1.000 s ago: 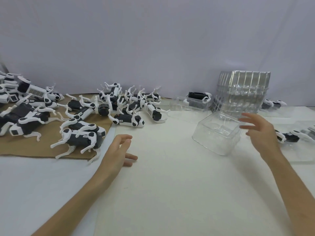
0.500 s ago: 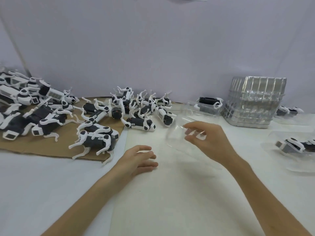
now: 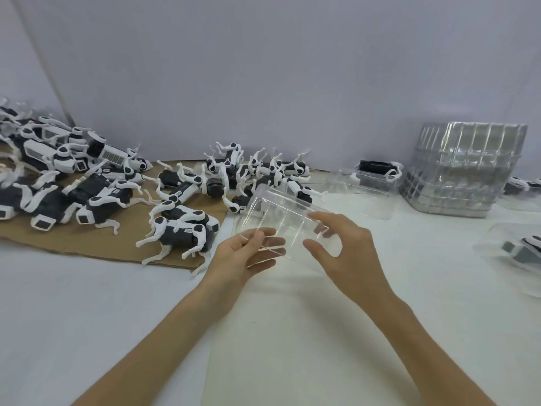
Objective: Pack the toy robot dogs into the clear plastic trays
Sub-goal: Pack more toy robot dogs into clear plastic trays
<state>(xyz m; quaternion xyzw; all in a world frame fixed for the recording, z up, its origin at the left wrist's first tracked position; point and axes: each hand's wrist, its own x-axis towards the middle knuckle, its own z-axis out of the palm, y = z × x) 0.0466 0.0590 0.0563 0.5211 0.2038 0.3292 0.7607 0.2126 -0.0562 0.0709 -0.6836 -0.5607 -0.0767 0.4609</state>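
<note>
loose toy robot dogs (image 3: 181,232) lie heaped on cardboard (image 3: 73,244) just left of my fingers, in easy reach. my left hand (image 3: 240,259) pinches the near corner of the clear tray (image 3: 278,212), thumb on top. my right hand (image 3: 348,253) curls round its far side. together they hold it tilted off the surface (image 3: 292,332), probably to set it down for filling. spare trays (image 3: 462,171) sit stacked well to the right.
</note>
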